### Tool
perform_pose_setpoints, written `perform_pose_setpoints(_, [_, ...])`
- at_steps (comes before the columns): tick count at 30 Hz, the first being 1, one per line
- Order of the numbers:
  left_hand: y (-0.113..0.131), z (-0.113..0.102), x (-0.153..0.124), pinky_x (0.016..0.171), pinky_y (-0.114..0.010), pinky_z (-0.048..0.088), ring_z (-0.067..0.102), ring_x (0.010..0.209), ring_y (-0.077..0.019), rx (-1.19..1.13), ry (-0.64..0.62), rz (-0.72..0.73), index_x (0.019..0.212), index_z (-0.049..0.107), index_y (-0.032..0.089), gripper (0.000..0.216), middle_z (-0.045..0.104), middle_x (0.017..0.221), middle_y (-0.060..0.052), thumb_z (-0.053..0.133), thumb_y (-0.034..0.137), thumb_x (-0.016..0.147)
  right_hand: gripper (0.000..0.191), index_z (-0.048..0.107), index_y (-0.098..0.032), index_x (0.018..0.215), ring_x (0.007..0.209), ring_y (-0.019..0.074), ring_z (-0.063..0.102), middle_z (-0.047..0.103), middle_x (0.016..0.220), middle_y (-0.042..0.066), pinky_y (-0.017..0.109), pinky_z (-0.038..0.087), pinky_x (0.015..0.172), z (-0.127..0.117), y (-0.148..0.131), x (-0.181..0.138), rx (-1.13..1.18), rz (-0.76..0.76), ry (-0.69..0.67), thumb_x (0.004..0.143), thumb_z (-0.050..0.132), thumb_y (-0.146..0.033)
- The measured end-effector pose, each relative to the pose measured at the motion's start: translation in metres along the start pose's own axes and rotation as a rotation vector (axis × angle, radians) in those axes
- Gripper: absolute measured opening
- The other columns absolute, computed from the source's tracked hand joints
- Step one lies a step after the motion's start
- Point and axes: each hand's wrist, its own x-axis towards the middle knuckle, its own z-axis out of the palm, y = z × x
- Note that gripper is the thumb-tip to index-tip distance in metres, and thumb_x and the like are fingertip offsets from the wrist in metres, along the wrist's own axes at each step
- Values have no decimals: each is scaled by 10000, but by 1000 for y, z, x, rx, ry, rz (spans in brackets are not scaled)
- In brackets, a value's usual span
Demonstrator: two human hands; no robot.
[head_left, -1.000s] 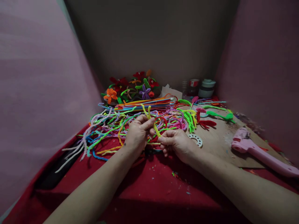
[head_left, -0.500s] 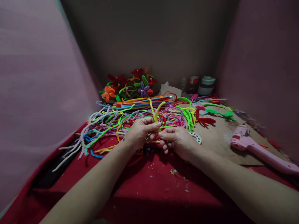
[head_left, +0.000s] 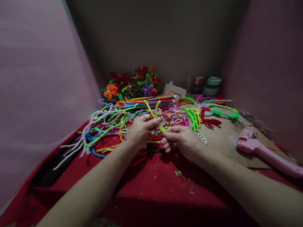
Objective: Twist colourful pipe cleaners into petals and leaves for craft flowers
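A yellow pipe cleaner [head_left: 162, 128] runs between my two hands above the front of the table, its two fuzzy ends standing up in a V. My left hand [head_left: 145, 127] pinches it between thumb and forefinger just below the V. Gripping its lower end, my right hand [head_left: 181, 138] has the thumb pressed on the forefinger and the other fingers curled. Just behind the pinch curves a red pipe cleaner [head_left: 168, 118]; whether a hand also holds it I cannot tell. Loose pipe cleaners [head_left: 104, 126] in many colours lie tangled behind and left of my hands.
Flowers made of pipe cleaners [head_left: 132, 82] stand at the back, behind a bundle of straight ones [head_left: 146, 101]. On the right a pink tool with a long handle [head_left: 265, 151] lies on a cardboard sheet [head_left: 220, 142]. A lidded jar [head_left: 212, 86] stands at the back right. Red cloth [head_left: 151, 186] covers the table.
The yellow pipe cleaner's upright ends have tilted left, and more of its lower part shows between my hands. The whole view has shifted slightly.
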Motion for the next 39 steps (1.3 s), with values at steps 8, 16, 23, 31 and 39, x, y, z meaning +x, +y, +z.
perform_pose_setpoints(8, [-1,4,-1,314,-155,207,336,313,-25,22,-12,-38,575,454,156,287,432,435,66,706,282,632,145,649,-129,776,548,127,617,679,648,57,270,486,577,2,-4,-1,-19,-60,-27,690,630,-244])
perform_pose_setpoints(16, [-6,6,-3,318,-155,211,333,318,-22,26,-42,-39,576,447,155,305,432,446,65,711,297,631,131,656,-127,704,533,122,602,668,606,48,270,481,589,3,-4,-1,-12,-71,-46,679,635,-254])
perform_pose_setpoints(23, [-8,4,-3,318,-161,211,337,318,-24,97,-36,6,570,468,152,290,433,435,62,704,307,640,134,638,-127,697,505,114,588,676,621,51,258,463,555,3,-3,0,16,-37,-28,658,657,-253])
perform_pose_setpoints(31, [-7,8,-5,301,-165,212,320,299,-29,138,-17,20,542,437,160,292,418,413,67,668,277,677,112,601,-136,687,502,119,584,662,597,46,257,440,543,3,-2,3,18,-33,9,651,642,-234])
perform_pose_setpoints(39, [-6,8,-5,306,-173,216,324,310,-38,184,-37,44,547,438,162,292,425,424,61,653,294,695,83,582,-149,584,463,86,461,560,511,-11,243,342,502,2,-1,4,-40,-100,21,636,619,-201])
